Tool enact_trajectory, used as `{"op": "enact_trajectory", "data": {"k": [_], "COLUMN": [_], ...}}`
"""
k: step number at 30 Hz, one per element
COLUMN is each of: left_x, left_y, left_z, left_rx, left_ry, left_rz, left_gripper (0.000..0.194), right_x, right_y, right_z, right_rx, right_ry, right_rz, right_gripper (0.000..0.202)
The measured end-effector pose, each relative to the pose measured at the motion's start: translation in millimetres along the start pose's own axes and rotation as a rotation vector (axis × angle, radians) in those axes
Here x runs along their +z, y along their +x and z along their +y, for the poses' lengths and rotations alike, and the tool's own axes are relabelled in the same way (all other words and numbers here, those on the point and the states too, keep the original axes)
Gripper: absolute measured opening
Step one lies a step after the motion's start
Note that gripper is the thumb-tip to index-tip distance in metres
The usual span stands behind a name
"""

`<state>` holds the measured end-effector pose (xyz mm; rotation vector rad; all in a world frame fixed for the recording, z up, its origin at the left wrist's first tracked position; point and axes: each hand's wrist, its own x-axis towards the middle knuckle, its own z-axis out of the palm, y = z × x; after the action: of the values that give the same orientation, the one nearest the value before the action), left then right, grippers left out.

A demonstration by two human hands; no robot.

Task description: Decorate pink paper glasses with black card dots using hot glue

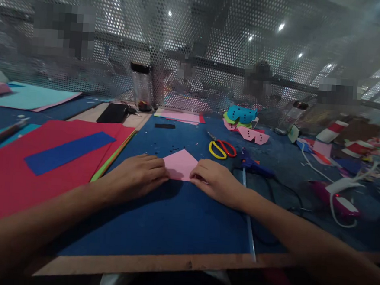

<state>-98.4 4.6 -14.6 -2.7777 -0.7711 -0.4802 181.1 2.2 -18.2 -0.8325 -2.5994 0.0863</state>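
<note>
A piece of pink paper with a peaked top lies on the blue tabletop in front of me. My left hand is closed at its left corner, fingers curled over the edge. At the right corner, my right hand pinches the paper between thumb and fingers. The corners themselves are hidden under my fingers. Beyond the paper lie small black dots and a black strip. Scissors with yellow and red handles rest past my right hand.
A blue glue gun with a clear glue stick lies by my right forearm. Red sheets and a blue strip cover the left. Farther back are a black wallet-like item, a jar and dotted paper cutouts.
</note>
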Motion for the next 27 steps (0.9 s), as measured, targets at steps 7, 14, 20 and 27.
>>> {"op": "enact_trajectory", "data": {"k": [7,14,20,27], "left_x": [2.5,1.3,1.4,-0.3], "left_y": [0.4,1.4,1.9,2.4], "left_z": [0.3,2.5,1.0,3.0], "left_rx": [-0.014,-0.024,-0.004,0.021], "left_ry": [-0.035,-0.039,-0.027,0.050], "left_rz": [0.011,0.019,0.012,0.020], "left_gripper": [0.023,0.021,0.023,0.027], "right_x": [0.3,4.6,4.2,-0.6], "right_y": [1.7,2.6,3.9,3.1], "right_z": [1.0,1.5,0.6,-4.6], "right_rx": [0.004,-0.023,-0.014,-0.026], "right_ry": [0.014,0.033,0.038,-0.015], "right_rz": [0.015,0.012,0.012,0.007], "right_gripper": [0.008,0.010,0.009,0.014]}}
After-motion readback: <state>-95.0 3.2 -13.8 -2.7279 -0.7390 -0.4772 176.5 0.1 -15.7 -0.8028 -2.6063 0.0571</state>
